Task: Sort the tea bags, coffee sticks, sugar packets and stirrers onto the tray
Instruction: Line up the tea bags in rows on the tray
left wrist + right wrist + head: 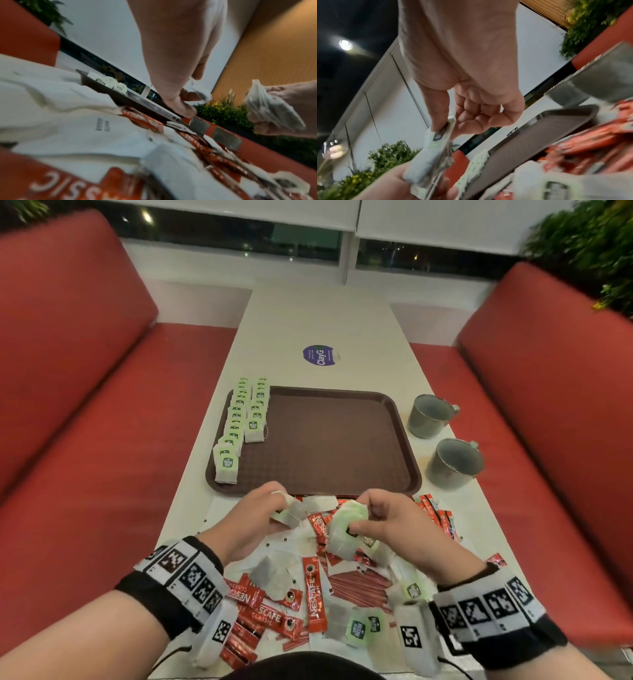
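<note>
Left hand [255, 517]: raised just above the near pile, wrist turned inward, fingers curled round a small clutch of tea bags [291, 511], thumb on top. Forearm entering from lower left, banded with a black-and-white marker cuff [181, 573].

Right hand [387, 522]: level with the left and near it, apart from it, knuckles up. Thumb and forefinger pinching a bunched stack of green-tagged tea bags [346, 529]; remaining fingers folded into the palm, as seen in the right wrist view [471, 108]. Stack hanging down from the pinch, fanned at its lower end [433, 155]. Matching cuff [493, 607] on the forearm.

Brown tray [342, 446]: centred on the white table [308, 316], just beyond both hands. Two overlapping rows of sorted tea bags [241, 422] along its left side, running front to back, tags up; far ends reaching over the tray's back rim.

Unsorted pile [308, 594]: on the table between tray and body, beneath both hands. Red coffee sticks [317, 594], loose tea bags, white packets, mixed and overlapping. Further red sticks [442, 515] at the pile's right edge. Stirrers not told apart in the heap.

Two grey metal mugs [430, 416] [454, 462]: upright, right of the tray, handles pointing right.

Round purple sticker [320, 355]: on the table beyond the tray. Red bench seats [85, 392] on both sides.
</note>
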{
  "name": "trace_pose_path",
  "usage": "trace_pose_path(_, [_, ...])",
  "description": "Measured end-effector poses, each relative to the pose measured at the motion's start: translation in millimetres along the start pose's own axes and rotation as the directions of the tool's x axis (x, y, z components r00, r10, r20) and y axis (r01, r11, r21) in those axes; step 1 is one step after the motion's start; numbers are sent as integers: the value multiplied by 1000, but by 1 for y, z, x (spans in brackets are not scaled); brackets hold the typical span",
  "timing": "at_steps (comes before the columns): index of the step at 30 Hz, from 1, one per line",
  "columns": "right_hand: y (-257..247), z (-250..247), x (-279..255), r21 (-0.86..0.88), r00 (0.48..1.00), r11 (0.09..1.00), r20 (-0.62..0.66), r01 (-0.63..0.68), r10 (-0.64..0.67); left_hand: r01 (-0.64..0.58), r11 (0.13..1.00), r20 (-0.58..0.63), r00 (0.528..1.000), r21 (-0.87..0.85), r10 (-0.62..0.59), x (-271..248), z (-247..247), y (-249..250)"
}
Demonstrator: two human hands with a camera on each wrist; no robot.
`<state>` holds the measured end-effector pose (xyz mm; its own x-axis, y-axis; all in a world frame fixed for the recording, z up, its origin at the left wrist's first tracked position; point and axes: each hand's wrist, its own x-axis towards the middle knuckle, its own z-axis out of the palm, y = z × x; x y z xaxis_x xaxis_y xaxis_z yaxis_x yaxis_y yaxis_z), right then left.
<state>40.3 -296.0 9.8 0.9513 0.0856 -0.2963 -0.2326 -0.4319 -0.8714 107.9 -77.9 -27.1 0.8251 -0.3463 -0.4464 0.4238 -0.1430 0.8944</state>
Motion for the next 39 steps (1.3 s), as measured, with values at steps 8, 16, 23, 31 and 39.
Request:
trace_pose_path(8, [-35,40,44,206,984,979,176,2,-39,77,997,212,974,1,-75,-6,-13,7])
trace_pose_path(16, [-44,67,69,126,968,989,248,-76,43,182,970,342,932,-162,-118,-16,-40,2])
trace_pose_path(23, [-47,91,83,-81,994,996,-98,35,-43,173,907,300,952,-384,-55,-15,-51,-3])
trace_pose_path(31, [-51,94,93,60,992,998,-121,25,-18,8,917,18,1000,-400,-1,0,-51,14])
trace_pose_path(39, [-50,88,110,260,986,965,-157,-18,60,-29,884,6,999,-467,36,11,-51,21])
